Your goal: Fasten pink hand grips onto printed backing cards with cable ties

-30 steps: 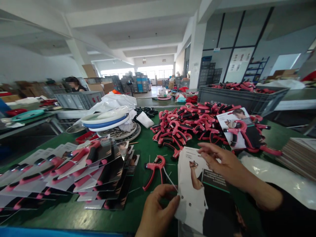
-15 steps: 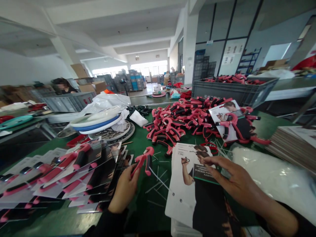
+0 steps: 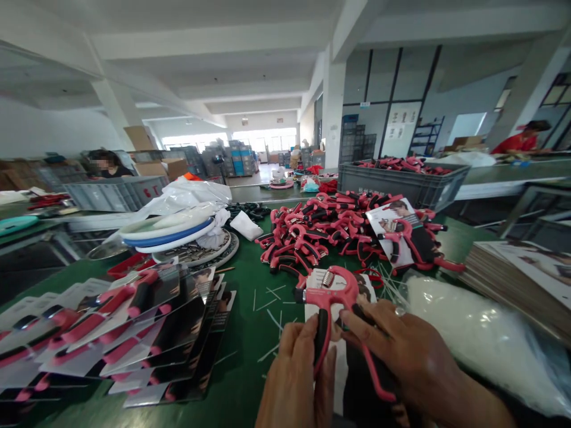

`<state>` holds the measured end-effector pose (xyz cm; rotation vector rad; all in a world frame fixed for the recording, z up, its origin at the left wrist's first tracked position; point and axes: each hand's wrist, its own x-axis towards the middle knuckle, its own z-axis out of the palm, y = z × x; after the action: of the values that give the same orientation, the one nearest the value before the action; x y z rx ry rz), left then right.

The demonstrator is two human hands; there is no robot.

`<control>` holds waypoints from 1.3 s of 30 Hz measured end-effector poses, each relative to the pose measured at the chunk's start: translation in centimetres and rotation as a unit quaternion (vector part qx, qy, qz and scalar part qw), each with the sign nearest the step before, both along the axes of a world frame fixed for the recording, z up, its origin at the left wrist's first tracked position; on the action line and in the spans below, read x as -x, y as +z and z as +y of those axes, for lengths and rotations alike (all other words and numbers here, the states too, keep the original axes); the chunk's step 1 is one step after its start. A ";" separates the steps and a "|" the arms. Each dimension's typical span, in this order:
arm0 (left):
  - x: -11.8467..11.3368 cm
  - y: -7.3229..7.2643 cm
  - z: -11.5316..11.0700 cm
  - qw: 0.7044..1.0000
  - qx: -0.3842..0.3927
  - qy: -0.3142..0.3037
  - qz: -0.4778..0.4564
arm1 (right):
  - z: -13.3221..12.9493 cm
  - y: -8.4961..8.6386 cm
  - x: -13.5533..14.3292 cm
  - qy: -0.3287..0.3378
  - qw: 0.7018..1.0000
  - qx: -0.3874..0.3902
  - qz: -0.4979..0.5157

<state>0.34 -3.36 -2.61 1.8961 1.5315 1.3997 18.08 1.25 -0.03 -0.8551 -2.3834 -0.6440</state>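
Note:
A pink and black hand grip strengthener (image 3: 341, 291), with a metal spring at its top, lies over a printed backing card (image 3: 339, 368) in front of me. My left hand (image 3: 301, 362) is closed around its left handle. My right hand (image 3: 397, 345) is at the other handle, its fingers curled against it. Much of the card is hidden under the strengthener and my hands. Beyond them lies a heap of loose hand grip strengtheners (image 3: 307, 232). One strengthener mounted on a card (image 3: 392, 238) rests at the heap's right side.
Carded strengtheners (image 3: 147, 333) are stacked on the left. Thin white ties (image 3: 270, 303) lie on the green table. A plastic bag (image 3: 464, 321) and a pile of cards (image 3: 517, 279) sit on the right. A grey crate (image 3: 397, 181) stands behind. Two people are farther off.
My left hand has brought the strengthener rightward onto the card. My right hand has moved from the card's upper edge to the strengthener's right handle. The view has shifted slightly.

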 end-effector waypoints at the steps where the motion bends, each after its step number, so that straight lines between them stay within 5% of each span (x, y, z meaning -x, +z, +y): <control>1: 0.3 0.0 -0.2 1.000 0.000 -0.010 0.008 | 0.5 -0.4 -0.5 0.004 0.999 0.018 0.028; 3: 1.5 0.0 -0.5 1.000 -0.007 0.000 0.030 | 1.7 -1.3 -1.4 0.018 0.993 0.071 0.092; 7: 4.7 -1.1 -0.6 0.985 0.040 0.169 -0.004 | 3.6 -2.2 -1.8 0.042 0.965 0.161 0.203; 9: 5.5 -2.4 -0.2 0.977 0.125 0.131 -0.114 | 3.6 -2.5 -1.6 0.047 0.952 0.196 0.230; 11: 5.5 -3.7 0.3 0.956 0.192 0.007 -0.223 | 3.2 -2.9 -1.4 0.048 0.956 0.202 0.208; 13: 5.0 -4.5 0.7 0.930 0.234 -0.097 -0.266 | 2.5 -3.2 -1.4 0.046 0.969 0.184 0.155; 15: 4.5 -4.9 0.9 0.923 0.253 -0.133 -0.257 | 1.8 -3.5 -1.7 0.045 0.977 0.183 0.105; 21: 3.5 -4.7 0.3 0.958 0.194 -0.121 -0.176 | -0.1 -3.5 -3.0 0.000 0.968 0.250 -0.020; 26: 3.2 -4.6 0.0 0.974 0.154 -0.112 -0.121 | -1.0 -1.5 -3.6 0.017 0.971 0.216 -0.100; 31: 3.3 -4.4 0.1 0.978 0.148 -0.114 -0.090 | -1.3 0.3 -1.8 -0.015 0.961 0.260 -0.088; 35: 3.3 -4.2 -0.2 0.983 0.130 -0.121 -0.039 | -0.9 0.0 -0.3 -0.007 0.950 0.293 -0.107; 39: 3.7 -4.2 -0.7 0.996 0.058 -0.062 -0.019 | -0.2 -1.5 -0.6 0.016 0.957 0.288 -0.037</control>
<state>-3.36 -4.03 -6.84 1.8499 1.4187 1.2580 18.64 1.08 -1.51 -1.0288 -2.6895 0.0525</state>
